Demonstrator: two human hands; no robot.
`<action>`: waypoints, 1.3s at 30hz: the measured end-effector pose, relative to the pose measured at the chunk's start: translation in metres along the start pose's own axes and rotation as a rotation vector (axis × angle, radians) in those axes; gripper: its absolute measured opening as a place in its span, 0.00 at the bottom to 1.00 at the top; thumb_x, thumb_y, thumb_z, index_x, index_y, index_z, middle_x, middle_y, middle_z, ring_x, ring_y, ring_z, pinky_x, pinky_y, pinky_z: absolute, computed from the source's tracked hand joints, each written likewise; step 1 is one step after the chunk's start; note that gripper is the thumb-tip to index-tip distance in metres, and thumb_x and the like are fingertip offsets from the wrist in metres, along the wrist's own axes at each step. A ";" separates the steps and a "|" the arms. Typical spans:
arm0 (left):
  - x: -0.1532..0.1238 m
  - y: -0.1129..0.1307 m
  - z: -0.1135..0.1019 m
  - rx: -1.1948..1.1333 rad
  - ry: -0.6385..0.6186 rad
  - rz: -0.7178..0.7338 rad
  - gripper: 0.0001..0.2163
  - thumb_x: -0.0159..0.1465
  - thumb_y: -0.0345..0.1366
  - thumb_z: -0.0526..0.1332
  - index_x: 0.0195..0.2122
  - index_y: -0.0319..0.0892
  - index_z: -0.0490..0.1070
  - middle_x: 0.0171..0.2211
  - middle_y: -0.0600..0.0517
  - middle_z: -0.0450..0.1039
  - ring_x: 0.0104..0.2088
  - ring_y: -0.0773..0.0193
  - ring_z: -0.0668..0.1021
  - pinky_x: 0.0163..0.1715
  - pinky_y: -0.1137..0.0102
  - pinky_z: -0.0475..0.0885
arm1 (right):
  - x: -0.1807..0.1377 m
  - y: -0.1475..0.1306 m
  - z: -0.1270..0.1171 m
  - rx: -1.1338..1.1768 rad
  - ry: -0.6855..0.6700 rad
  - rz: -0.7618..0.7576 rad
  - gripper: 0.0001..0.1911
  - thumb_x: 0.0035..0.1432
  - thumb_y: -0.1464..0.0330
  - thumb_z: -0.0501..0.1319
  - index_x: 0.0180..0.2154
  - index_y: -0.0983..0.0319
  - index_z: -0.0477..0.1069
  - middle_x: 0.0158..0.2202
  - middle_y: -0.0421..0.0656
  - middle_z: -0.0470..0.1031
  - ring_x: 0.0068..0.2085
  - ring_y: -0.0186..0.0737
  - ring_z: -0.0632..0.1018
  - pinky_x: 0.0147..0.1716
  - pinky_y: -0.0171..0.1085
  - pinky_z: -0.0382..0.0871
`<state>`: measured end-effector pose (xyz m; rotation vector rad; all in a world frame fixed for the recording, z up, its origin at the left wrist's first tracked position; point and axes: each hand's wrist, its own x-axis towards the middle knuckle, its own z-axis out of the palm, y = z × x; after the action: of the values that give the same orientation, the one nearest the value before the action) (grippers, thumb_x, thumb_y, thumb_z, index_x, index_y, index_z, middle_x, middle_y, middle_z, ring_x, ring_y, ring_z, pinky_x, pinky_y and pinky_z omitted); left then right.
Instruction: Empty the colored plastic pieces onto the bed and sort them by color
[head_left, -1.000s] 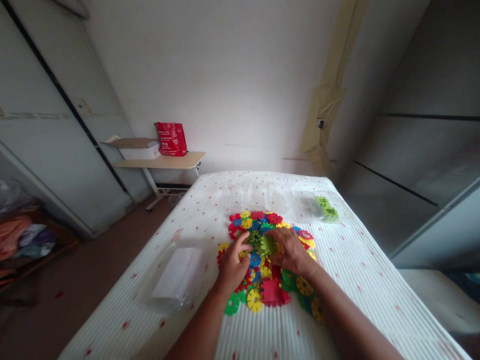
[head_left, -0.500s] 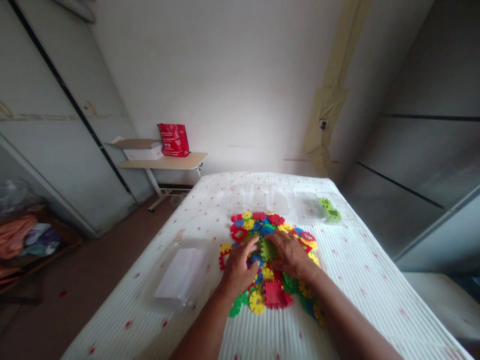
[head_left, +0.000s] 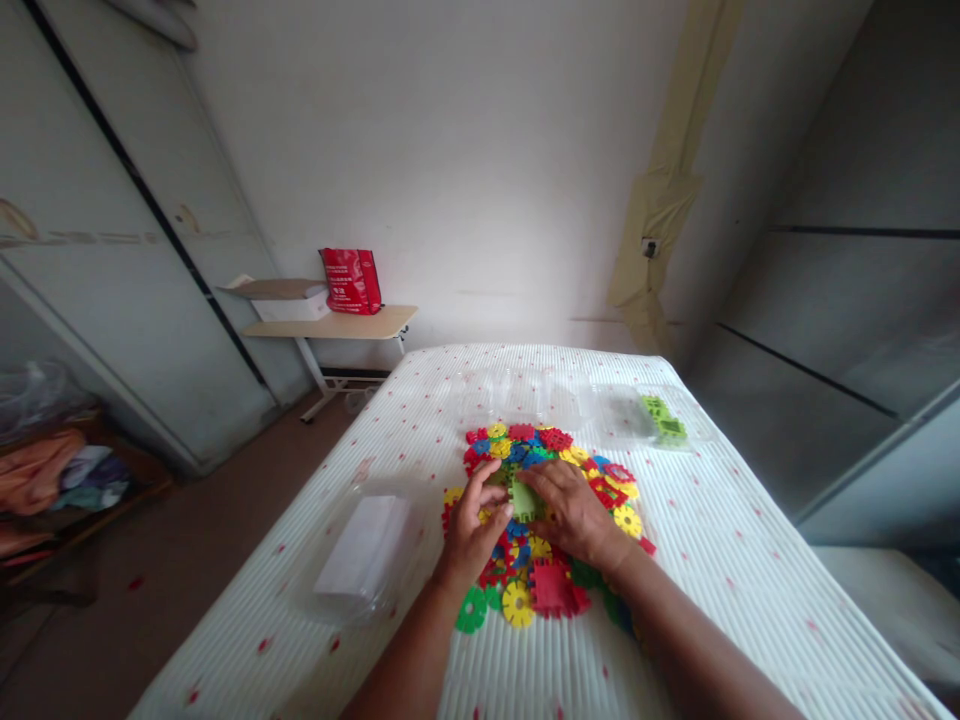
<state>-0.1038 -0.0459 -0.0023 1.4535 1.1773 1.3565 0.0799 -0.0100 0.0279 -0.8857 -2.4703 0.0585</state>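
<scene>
Lime-green toothed building block (head_left: 525,501) looks light and stiff, easiest to take by its notched edges. Square-faced, it sits over the heap of plastic pieces (head_left: 553,588), grasped by the right hand (head_left: 571,508); whether the left hand (head_left: 472,528), thumb at the block's side, also grips is unclear.

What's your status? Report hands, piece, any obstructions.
Right hand gripping green toothed piece. Left hand at its left edge, contact unclear. Loose coloured pieces crowded around; no blockage visible.
</scene>
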 end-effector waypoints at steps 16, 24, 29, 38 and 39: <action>0.003 -0.001 -0.002 -0.302 0.063 -0.120 0.31 0.54 0.35 0.64 0.58 0.44 0.56 0.36 0.51 0.74 0.34 0.66 0.76 0.37 0.72 0.71 | -0.009 0.003 0.002 0.181 0.125 0.075 0.35 0.55 0.66 0.60 0.62 0.56 0.49 0.57 0.50 0.62 0.57 0.47 0.66 0.52 0.48 0.66; 0.002 -0.002 -0.001 -0.330 0.073 -0.139 0.32 0.53 0.35 0.65 0.58 0.45 0.55 0.34 0.52 0.73 0.31 0.67 0.75 0.35 0.72 0.71 | -0.002 -0.007 -0.001 -0.042 0.150 -0.062 0.27 0.57 0.66 0.58 0.58 0.62 0.57 0.49 0.52 0.69 0.49 0.48 0.70 0.47 0.48 0.66; 0.002 0.007 0.000 -0.341 0.075 -0.174 0.35 0.51 0.35 0.66 0.59 0.43 0.54 0.32 0.52 0.74 0.30 0.68 0.75 0.34 0.73 0.71 | 0.000 -0.015 -0.006 -0.117 0.135 -0.044 0.25 0.57 0.66 0.58 0.56 0.62 0.61 0.46 0.51 0.72 0.45 0.48 0.70 0.45 0.48 0.64; 0.000 0.016 0.000 -0.298 0.097 -0.147 0.35 0.52 0.42 0.65 0.59 0.42 0.53 0.39 0.48 0.74 0.35 0.63 0.77 0.38 0.67 0.72 | -0.003 0.008 -0.033 -0.100 0.186 0.014 0.27 0.55 0.64 0.60 0.57 0.59 0.61 0.45 0.50 0.74 0.45 0.47 0.72 0.43 0.47 0.64; 0.000 0.015 -0.001 -0.291 0.108 -0.134 0.34 0.53 0.43 0.65 0.59 0.42 0.53 0.40 0.47 0.73 0.35 0.63 0.76 0.38 0.67 0.72 | -0.005 0.025 -0.046 -0.093 0.260 0.079 0.27 0.55 0.64 0.60 0.56 0.59 0.62 0.45 0.49 0.74 0.44 0.47 0.72 0.42 0.46 0.65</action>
<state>-0.1034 -0.0498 0.0125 1.0897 1.0717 1.4588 0.1198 0.0005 0.0610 -0.9648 -2.2112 -0.1364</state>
